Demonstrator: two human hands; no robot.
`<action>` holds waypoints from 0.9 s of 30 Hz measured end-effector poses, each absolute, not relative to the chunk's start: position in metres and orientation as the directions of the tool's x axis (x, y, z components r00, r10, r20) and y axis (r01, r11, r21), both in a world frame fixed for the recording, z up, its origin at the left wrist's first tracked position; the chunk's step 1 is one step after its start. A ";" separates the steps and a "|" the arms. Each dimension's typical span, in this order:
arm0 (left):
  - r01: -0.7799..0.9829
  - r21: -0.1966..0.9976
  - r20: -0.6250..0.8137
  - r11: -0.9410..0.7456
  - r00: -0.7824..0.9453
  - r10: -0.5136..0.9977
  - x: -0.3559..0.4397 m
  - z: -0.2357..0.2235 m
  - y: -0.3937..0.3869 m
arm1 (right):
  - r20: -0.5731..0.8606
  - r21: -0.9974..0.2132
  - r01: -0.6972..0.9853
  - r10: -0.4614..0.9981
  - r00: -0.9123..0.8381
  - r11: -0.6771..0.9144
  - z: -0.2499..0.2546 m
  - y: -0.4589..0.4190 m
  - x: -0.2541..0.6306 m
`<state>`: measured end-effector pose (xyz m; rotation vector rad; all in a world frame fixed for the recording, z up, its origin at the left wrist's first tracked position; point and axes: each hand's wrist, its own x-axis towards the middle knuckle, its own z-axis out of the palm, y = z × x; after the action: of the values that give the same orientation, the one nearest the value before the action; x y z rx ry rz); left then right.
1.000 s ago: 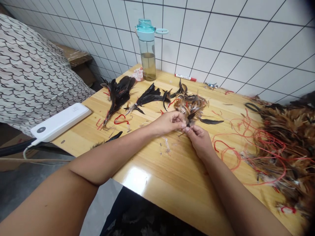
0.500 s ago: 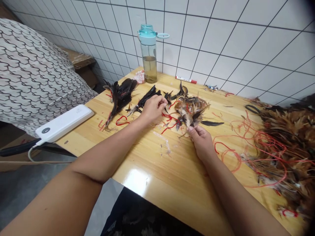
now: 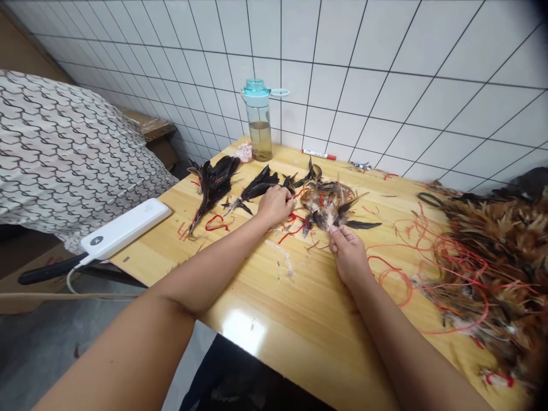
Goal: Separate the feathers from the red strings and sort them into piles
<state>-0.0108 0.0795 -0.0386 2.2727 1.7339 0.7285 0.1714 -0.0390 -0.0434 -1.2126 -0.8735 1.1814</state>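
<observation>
Front-left of the bottle (image 3: pixel 260 134), black feathers (image 3: pixel 214 177) lie bunched, apart from the brown ones, perhaps sorted by colour. In front of the bottle, our left hand (image 3: pixel 276 205) curls low over the desk (image 3: pixel 299 337); we cannot tell whether its fingers hold anything. Front-right of it, brown feathers (image 3: pixel 321 201) lie with their near end pinched in our right hand (image 3: pixel 349 251)'s fingers, probably to gather the quills. Farther right of the bottle, a feather heap (image 3: pixel 505 245) sits within reach.

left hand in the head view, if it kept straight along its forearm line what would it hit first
The bare left hand would probably meet the small, curled black feathers just past it on the yellowish wooden table, though one view leaves depth unclear.
</observation>
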 end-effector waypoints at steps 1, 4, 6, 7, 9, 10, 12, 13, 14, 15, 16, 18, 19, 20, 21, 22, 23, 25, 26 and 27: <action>0.857 0.437 0.252 -0.273 0.175 0.952 -0.008 -0.038 0.081 | -0.093 -0.973 -0.228 0.973 0.209 -0.044 -0.043 -0.038 0.172; 0.851 0.472 0.208 -0.229 0.145 0.967 -0.005 -0.037 0.083 | -0.104 -0.957 -0.287 0.972 0.211 -0.040 -0.042 -0.037 0.174; 0.814 0.523 0.221 -0.252 0.155 0.963 -0.007 -0.036 0.083 | -0.110 -0.952 -0.303 0.971 0.214 -0.041 -0.042 -0.037 0.175; 0.788 0.549 0.248 -0.278 0.164 0.955 -0.009 -0.035 0.081 | -0.111 -0.951 -0.305 0.970 0.216 -0.041 -0.043 -0.036 0.175; 0.732 0.592 0.318 -0.336 0.171 0.932 -0.014 -0.033 0.077 | -0.110 -0.953 -0.301 0.969 0.219 -0.040 -0.043 -0.037 0.175; 0.707 0.611 0.342 -0.356 0.170 0.924 -0.017 -0.032 0.074 | -0.112 -0.955 -0.293 0.969 0.220 -0.044 -0.043 -0.037 0.175; 0.653 0.662 0.356 -0.368 0.159 0.921 -0.021 -0.032 0.069 | -0.113 -0.963 -0.263 0.969 0.219 -0.053 -0.044 -0.037 0.175; 0.623 0.693 0.349 -0.362 0.150 0.925 -0.023 -0.031 0.067 | -0.111 -0.969 -0.242 0.970 0.218 -0.056 -0.045 -0.038 0.175; 0.590 0.726 0.336 -0.353 0.142 0.931 -0.023 -0.032 0.066 | -0.105 -0.974 -0.219 0.970 0.217 -0.057 -0.045 -0.038 0.175; 0.558 0.757 0.320 -0.341 0.139 0.937 -0.024 -0.032 0.066 | -0.098 -0.979 -0.194 0.971 0.218 -0.055 -0.046 -0.039 0.175; 0.532 0.780 0.301 -0.329 0.141 0.943 -0.024 -0.032 0.066 | -0.088 -0.984 -0.168 0.972 0.217 -0.052 -0.046 -0.040 0.175; 0.517 0.799 0.270 -0.307 0.148 0.951 -0.024 -0.033 0.068 | -0.070 -0.992 -0.115 0.975 0.212 -0.046 -0.047 -0.041 0.174; 0.532 0.791 0.264 -0.300 0.145 0.953 -0.024 -0.034 0.069 | -0.065 -0.995 -0.089 0.976 0.209 -0.047 -0.046 -0.042 0.174; 0.563 0.772 0.266 -0.295 0.135 0.954 -0.025 -0.033 0.071 | -0.062 -0.997 -0.067 0.976 0.208 -0.049 -0.046 -0.042 0.174; 0.603 0.742 0.277 -0.291 0.119 0.953 -0.026 -0.033 0.072 | -0.059 -0.997 -0.050 0.976 0.208 -0.050 -0.046 -0.042 0.174; 0.644 0.708 0.296 -0.291 0.103 0.949 -0.027 -0.032 0.073 | -0.057 -0.998 -0.040 0.976 0.212 -0.049 -0.045 -0.043 0.173; 0.678 0.673 0.321 -0.296 0.092 0.943 -0.029 -0.031 0.074 | -0.055 -0.998 -0.035 0.975 0.217 -0.048 -0.045 -0.043 0.173; 0.722 0.615 0.373 -0.317 0.088 0.924 -0.032 -0.029 0.075 | -0.044 -0.999 -0.032 0.974 0.224 -0.038 -0.044 -0.043 0.173; 0.736 0.592 0.394 -0.328 0.090 0.915 -0.033 -0.028 0.076 | -0.026 -0.999 -0.024 0.973 0.229 -0.021 -0.044 -0.043 0.173; 0.751 0.569 0.408 -0.335 0.096 0.908 -0.034 -0.028 0.076 | -0.007 -1.000 -0.013 0.972 0.233 -0.004 -0.044 -0.043 0.173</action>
<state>-0.0339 0.0763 -0.0282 2.1544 1.6663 1.0652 0.1729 -0.0428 -0.0439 -1.3066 -1.0226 1.0442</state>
